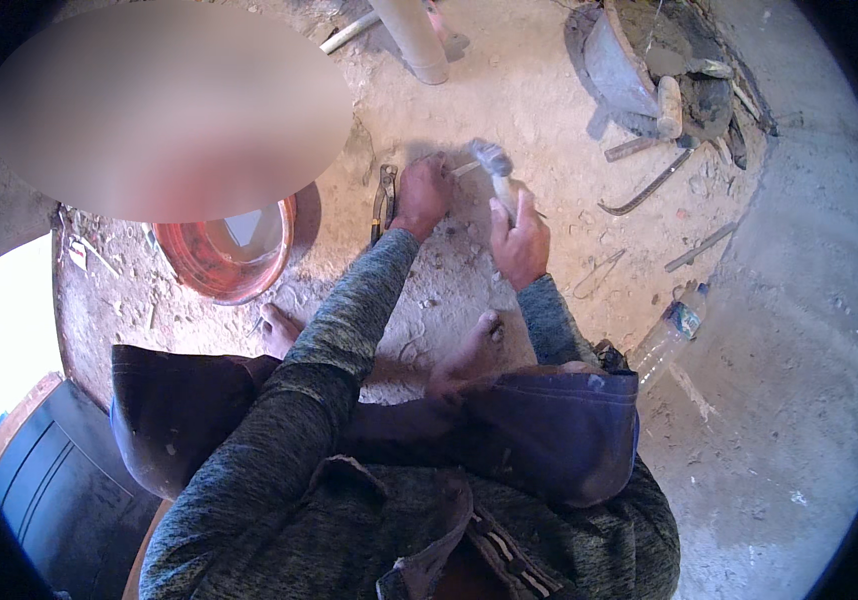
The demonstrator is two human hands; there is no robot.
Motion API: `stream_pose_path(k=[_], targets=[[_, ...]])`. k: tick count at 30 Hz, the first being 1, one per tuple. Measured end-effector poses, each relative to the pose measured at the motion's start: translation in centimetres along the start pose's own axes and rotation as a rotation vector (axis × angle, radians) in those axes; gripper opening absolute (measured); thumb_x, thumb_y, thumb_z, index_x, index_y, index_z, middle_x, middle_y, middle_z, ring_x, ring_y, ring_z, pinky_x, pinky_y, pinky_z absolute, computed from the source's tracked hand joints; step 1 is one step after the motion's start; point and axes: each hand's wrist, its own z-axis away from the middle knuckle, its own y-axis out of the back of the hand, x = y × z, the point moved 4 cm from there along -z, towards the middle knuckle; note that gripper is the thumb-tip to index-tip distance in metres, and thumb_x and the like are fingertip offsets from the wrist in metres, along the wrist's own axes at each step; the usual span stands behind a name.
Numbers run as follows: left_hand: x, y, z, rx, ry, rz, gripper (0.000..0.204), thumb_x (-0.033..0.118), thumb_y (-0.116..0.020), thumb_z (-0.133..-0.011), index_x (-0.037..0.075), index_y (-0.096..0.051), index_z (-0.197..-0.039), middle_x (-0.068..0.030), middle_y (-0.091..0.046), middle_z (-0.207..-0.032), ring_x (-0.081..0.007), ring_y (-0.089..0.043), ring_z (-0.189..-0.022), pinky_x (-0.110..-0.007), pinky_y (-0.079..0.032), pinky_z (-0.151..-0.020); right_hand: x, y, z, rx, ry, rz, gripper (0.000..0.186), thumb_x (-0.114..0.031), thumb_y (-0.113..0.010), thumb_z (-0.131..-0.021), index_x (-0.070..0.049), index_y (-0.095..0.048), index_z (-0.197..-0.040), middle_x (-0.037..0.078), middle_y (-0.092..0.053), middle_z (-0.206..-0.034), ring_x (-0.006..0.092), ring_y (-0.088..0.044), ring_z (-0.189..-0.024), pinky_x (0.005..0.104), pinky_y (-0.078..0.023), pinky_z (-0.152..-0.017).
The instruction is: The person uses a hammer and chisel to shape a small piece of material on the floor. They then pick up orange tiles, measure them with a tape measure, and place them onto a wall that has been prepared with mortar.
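I am crouched over a dusty concrete floor (509,100). My right hand (521,238) grips the pale wooden handle of a hammer (494,165), whose head is blurred above the floor. My left hand (422,195) is pressed down on the floor with its fingers closed around a small thin piece (466,169), likely a nail or wire, that points toward the hammer head. Dark pincers (383,200) lie just left of my left hand. My bare feet (469,350) show below the hands.
An orange-red basin (229,262) stands at the left. A grey pipe (411,38) rises at the top. A metal pan with mortar and tools (639,70) sits upper right, with bent steel rods (649,185) beside it. A plastic bottle (671,335) lies at the right.
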Motion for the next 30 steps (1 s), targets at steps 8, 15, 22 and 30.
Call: stream_pose_path(k=[8, 15, 22, 30], targets=[[-0.6, -0.5, 0.0, 0.109, -0.033, 0.061, 0.021, 0.018, -0.074, -0.076, 0.005, -0.072, -0.093, -0.0197, -0.069, -0.082, -0.039, -0.068, -0.078, -0.046, -0.055, -0.072, 0.1, 0.8, -0.5, 0.038, -0.036, -0.023, 0.052, -0.036, -0.057, -0.096, 0.001, -0.053, -0.131, 0.028, -0.068, -0.1, 0.0438, -0.069, -0.087, 0.0501, -0.055, -0.075], [-0.6, -0.3, 0.1, 0.053, 0.02, 0.021, 0.018, 0.018, -0.073, -0.077, 0.004, -0.07, -0.089, -0.0206, -0.069, -0.083, -0.0398, -0.068, -0.078, -0.047, -0.054, -0.071, 2.2, 0.4, -1.4, -0.059, -0.032, 0.21, 0.05, -0.035, -0.058, -0.096, -0.001, -0.054, -0.131, 0.027, -0.069, -0.097, 0.043, -0.069, -0.087, 0.0505, -0.055, -0.075], [0.2, -0.2, 0.2, 0.011, -0.028, 0.007, 0.017, 0.018, -0.069, -0.079, 0.003, -0.069, -0.088, -0.0233, -0.068, -0.083, -0.0407, -0.068, -0.077, -0.048, -0.054, -0.07, 1.6, -0.5, -0.5, -0.176, -0.147, 0.187, 0.047, -0.035, -0.059, -0.095, -0.001, -0.055, -0.127, 0.026, -0.07, -0.095, 0.044, -0.069, -0.083, 0.0509, -0.055, -0.071], [0.6, 0.3, 0.2, 0.01, 0.005, 0.038, 0.017, 0.017, -0.068, -0.079, 0.001, -0.067, -0.084, -0.022, -0.068, -0.081, -0.0409, -0.067, -0.078, -0.048, -0.054, -0.072, 2.4, -0.1, -0.5, -0.141, -0.223, 0.18, 0.05, -0.038, -0.058, -0.095, 0.0, -0.055, -0.128, 0.028, -0.069, -0.097, 0.0449, -0.068, -0.085, 0.0525, -0.054, -0.073]])
